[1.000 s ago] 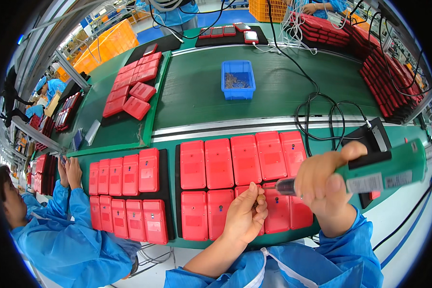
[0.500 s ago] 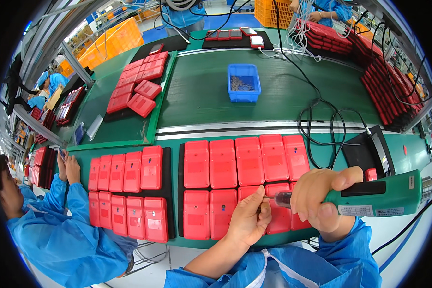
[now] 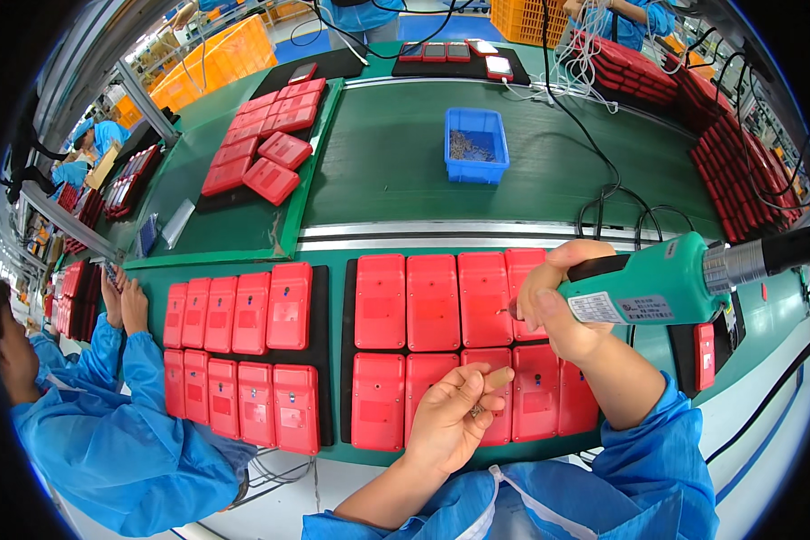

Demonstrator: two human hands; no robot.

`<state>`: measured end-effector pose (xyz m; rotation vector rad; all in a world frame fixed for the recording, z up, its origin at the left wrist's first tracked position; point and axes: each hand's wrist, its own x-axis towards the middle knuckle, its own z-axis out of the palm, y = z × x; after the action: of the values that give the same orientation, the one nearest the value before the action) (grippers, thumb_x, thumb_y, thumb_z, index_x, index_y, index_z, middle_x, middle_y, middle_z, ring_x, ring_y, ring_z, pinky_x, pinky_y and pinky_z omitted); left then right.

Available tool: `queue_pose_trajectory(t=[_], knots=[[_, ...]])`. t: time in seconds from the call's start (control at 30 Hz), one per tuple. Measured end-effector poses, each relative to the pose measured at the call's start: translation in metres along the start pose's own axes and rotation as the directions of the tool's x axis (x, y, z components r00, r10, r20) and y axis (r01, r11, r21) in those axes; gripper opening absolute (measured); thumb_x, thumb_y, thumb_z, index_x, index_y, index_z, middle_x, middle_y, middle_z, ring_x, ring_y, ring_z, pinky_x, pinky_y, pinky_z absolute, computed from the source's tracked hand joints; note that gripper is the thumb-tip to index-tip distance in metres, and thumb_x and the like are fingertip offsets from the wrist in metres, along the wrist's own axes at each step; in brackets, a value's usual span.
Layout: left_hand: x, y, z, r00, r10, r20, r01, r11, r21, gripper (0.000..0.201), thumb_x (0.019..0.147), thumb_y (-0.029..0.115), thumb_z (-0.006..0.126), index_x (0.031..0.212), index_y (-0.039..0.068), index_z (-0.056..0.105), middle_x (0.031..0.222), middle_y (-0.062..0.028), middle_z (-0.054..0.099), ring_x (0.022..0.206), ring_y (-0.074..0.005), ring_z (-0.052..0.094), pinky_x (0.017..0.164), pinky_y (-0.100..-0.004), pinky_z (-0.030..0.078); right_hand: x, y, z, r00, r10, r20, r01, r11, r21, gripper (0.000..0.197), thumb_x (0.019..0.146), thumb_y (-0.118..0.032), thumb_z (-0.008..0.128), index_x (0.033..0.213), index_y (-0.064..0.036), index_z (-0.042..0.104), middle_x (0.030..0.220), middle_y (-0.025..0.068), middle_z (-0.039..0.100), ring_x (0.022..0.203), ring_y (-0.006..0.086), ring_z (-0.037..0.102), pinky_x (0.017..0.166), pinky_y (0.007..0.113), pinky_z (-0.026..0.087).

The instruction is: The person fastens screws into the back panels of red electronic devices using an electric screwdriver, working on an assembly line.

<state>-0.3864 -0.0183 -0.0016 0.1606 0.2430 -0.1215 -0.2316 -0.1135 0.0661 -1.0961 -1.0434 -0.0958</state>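
Note:
My right hand (image 3: 556, 306) is wrapped round a green electric screwdriver (image 3: 661, 286), held nearly level. Its bit points left, at a red case (image 3: 484, 292) in the far row; I cannot tell whether it touches the surface. My left hand (image 3: 448, 409) hovers over the near row of red cases (image 3: 378, 400), fingers curled. Tiny metal screws (image 3: 475, 410) show between its fingers, partly hidden. One fingertip wears a tan cover (image 3: 498, 378). The cases lie face down in two rows on a black mat (image 3: 344, 360).
A blue bin (image 3: 476, 171) of small screws stands on the green belt (image 3: 387, 171). To the left, a co-worker (image 3: 126, 432) sits beside more red cases (image 3: 250, 310). Stacked red cases (image 3: 742, 180) and loose black cable (image 3: 616, 189) are at the right.
My right hand has carried the screwdriver from my left fingertips up to a far-row case, tilting it. My left hand has dropped slightly away, and the whole view has shifted a little.

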Motion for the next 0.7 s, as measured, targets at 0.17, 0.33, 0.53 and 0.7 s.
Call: queue_pose_trajectory(t=[0.17,0.33,0.53,0.7], knots=[[0.001,0.001,0.018,0.979,0.118,-0.169,-0.107,0.992,0.071,0.018,0.088,0.005,0.043,0.104,-0.002,0.049,0.114,-0.0209,0.049,0.100,-0.0242,0.055,0.076,-0.0261,0.051,-0.001,0.005,0.002,0.998,0.057,0.012,-0.056,0.998,-0.032,0.034,0.070,0.008,0.059,0.100,-0.0002,0.047,0.055,0.0016,0.048,0.046,0.0057,0.044,0.042,0.020,0.032],[0.000,0.001,0.015,0.979,0.152,-0.140,-0.132,0.981,0.141,0.019,0.088,0.002,0.043,0.105,-0.003,0.048,0.117,-0.0216,0.047,0.105,-0.0258,0.052,0.085,-0.0291,0.049,0.002,0.006,-0.003,0.973,0.031,0.227,0.009,0.985,-0.173,0.032,0.077,0.005,0.046,0.107,-0.0009,0.035,0.056,0.0056,0.047,0.042,0.0105,0.046,0.041,0.026,0.043],[0.000,0.005,0.012,0.987,0.094,-0.130,-0.088,0.995,0.053,0.018,0.089,0.008,0.044,0.103,-0.002,0.049,0.112,-0.0197,0.051,0.099,-0.0238,0.056,0.080,-0.0286,0.051,0.003,0.003,-0.004,0.970,0.055,0.236,-0.014,0.985,-0.172,0.032,0.078,0.002,0.048,0.107,-0.0021,0.034,0.055,0.0051,0.046,0.042,0.0103,0.046,0.041,0.025,0.042],[-0.001,0.004,0.002,0.995,0.080,-0.059,-0.075,0.993,0.087,0.020,0.089,0.015,0.047,0.101,0.001,0.051,0.101,-0.0149,0.057,0.080,-0.0172,0.061,0.066,-0.0233,0.052,0.006,-0.010,0.005,0.991,0.055,0.124,-0.047,0.997,-0.067,0.031,0.082,-0.007,0.051,0.106,-0.0064,0.033,0.052,0.0031,0.042,0.040,0.0105,0.042,0.040,0.025,0.041]])
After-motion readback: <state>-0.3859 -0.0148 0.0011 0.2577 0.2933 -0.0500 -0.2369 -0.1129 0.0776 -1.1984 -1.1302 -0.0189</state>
